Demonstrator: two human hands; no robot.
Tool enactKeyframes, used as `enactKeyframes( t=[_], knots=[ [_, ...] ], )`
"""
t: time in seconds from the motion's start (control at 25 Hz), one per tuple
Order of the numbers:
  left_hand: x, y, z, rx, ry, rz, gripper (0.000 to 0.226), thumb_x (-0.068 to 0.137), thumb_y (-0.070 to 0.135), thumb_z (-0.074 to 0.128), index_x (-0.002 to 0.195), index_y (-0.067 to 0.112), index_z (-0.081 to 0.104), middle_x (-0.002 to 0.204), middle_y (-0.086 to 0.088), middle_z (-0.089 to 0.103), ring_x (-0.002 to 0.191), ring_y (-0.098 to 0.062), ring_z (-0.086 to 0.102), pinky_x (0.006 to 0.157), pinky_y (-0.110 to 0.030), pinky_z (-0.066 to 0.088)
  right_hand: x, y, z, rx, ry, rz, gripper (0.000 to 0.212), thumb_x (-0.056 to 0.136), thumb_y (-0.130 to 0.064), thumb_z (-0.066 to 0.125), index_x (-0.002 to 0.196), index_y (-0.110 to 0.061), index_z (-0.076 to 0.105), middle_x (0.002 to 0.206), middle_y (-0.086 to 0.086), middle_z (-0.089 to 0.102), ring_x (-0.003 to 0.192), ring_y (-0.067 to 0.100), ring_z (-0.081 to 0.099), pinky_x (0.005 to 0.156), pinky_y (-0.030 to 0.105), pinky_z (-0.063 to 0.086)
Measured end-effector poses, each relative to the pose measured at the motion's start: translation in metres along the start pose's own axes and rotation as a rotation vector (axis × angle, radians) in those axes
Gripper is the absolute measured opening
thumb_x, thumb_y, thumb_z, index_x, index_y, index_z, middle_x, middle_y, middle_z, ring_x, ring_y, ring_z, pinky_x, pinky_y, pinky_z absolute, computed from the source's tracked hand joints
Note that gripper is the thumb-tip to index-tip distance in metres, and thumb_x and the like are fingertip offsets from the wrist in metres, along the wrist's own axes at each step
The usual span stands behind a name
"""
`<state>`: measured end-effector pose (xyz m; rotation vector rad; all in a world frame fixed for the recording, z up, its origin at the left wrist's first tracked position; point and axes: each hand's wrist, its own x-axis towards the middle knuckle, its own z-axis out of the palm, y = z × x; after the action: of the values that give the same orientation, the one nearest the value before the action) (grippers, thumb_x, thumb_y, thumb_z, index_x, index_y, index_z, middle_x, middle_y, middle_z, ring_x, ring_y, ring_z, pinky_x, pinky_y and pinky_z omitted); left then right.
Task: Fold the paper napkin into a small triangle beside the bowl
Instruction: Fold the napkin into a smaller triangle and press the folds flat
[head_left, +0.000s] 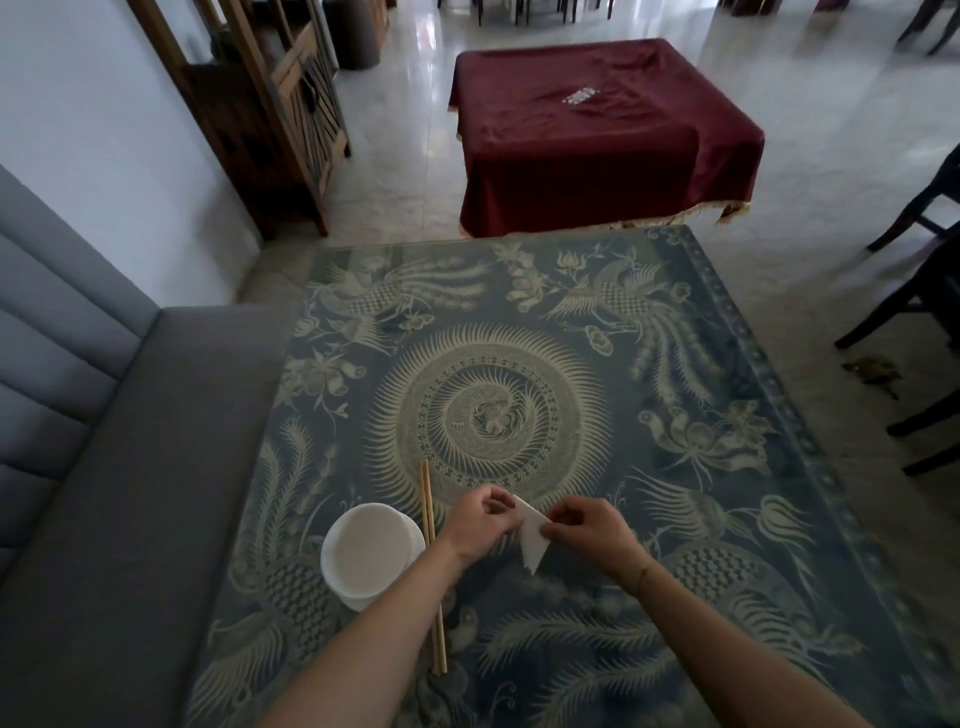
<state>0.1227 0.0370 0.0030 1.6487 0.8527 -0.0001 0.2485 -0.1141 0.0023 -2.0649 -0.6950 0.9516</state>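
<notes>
Two bare hands meet over the near part of a patterned counter (519, 322), pinching a white paper napkin (534, 535) between them. The left hand (480, 525) grips the napkin's upper left corner with thumb and fingers closed on it; the right hand (584, 527) clamps its right edge the same way. The napkin already reads as a small triangle, its point hanging down toward the person, and it appears lifted slightly off the surface, though that is hard to tell. The folding looks nearly finished; what seems left is pressing the crease and laying the triangle flat. Just left of the left hand lies a pair of wooden chopsticks (432, 566), running from the near edge away from the person, and just beyond them sits a white bowl (371, 551), close to the counter's left edge. The strip between chopsticks and hands is narrow, so setting the napkin down beside the bowl calls for care not to knock the sticks. To the right and toward the far edge the counter shows only its blue and cream bird pattern, giving plenty of room.
</notes>
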Motion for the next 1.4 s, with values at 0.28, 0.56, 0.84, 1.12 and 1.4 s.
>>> enactKeyframes(
  t=[0.28,0.56,0.84,1.12,1.4],
  knots=[
    [-0.011,0.014,-0.001,-0.219,0.042,-0.027,0.013,0.087,0.009,0.073,0.098,0.009,0.068,0.096,-0.009,0.072,0.086,-0.017,0.068,0.069,-0.018,0.052,0.003,-0.024,-0.001,0.284,0.034,-0.034,0.008,0.081,-0.005,0.076,0.088,-0.006,0.074,0.080,0.014,0.074,0.071,0.021,0.066,0.071,0.033,0.055],
    [-0.026,-0.001,-0.020,-0.216,0.194,-0.075,0.011,0.085,0.003,0.073,0.094,0.007,0.067,0.094,-0.013,0.070,0.084,-0.019,0.065,0.076,-0.027,0.056,0.014,-0.039,0.025,0.287,-0.058,-0.038,0.012,0.082,0.004,0.072,0.093,0.005,0.070,0.076,0.014,0.068,0.063,0.016,0.060,0.056,0.016,0.047],
    [-0.039,-0.027,-0.033,0.029,0.327,-0.193,0.012,0.082,0.019,0.077,0.087,0.023,0.067,0.085,0.004,0.069,0.081,-0.013,0.065,0.075,-0.026,0.053,0.024,-0.033,0.059,-0.006,-0.134,0.007,0.013,0.076,-0.015,0.081,0.080,-0.023,0.073,0.077,0.000,0.074,0.073,0.012,0.068,0.072,0.028,0.053],
    [-0.044,-0.035,-0.016,0.169,0.431,-0.245,0.014,0.088,0.016,0.069,0.100,0.019,0.065,0.093,-0.001,0.072,0.077,-0.018,0.070,0.072,-0.031,0.057,0.028,-0.026,0.077,-0.192,-0.129,0.035,0.010,0.075,-0.026,0.079,0.078,-0.032,0.072,0.077,-0.013,0.070,0.075,0.000,0.063,0.072,0.021,0.049],
    [-0.054,-0.048,0.000,0.285,0.448,-0.245,0.029,0.090,0.018,0.059,0.119,0.022,0.059,0.114,-0.001,0.070,0.103,-0.021,0.063,0.085,-0.033,0.049,0.026,-0.020,0.091,-0.228,-0.142,0.032,0.007,0.081,-0.026,0.075,0.084,-0.029,0.069,0.082,-0.010,0.070,0.081,0.005,0.064,0.080,0.032,0.055]
  ],
)
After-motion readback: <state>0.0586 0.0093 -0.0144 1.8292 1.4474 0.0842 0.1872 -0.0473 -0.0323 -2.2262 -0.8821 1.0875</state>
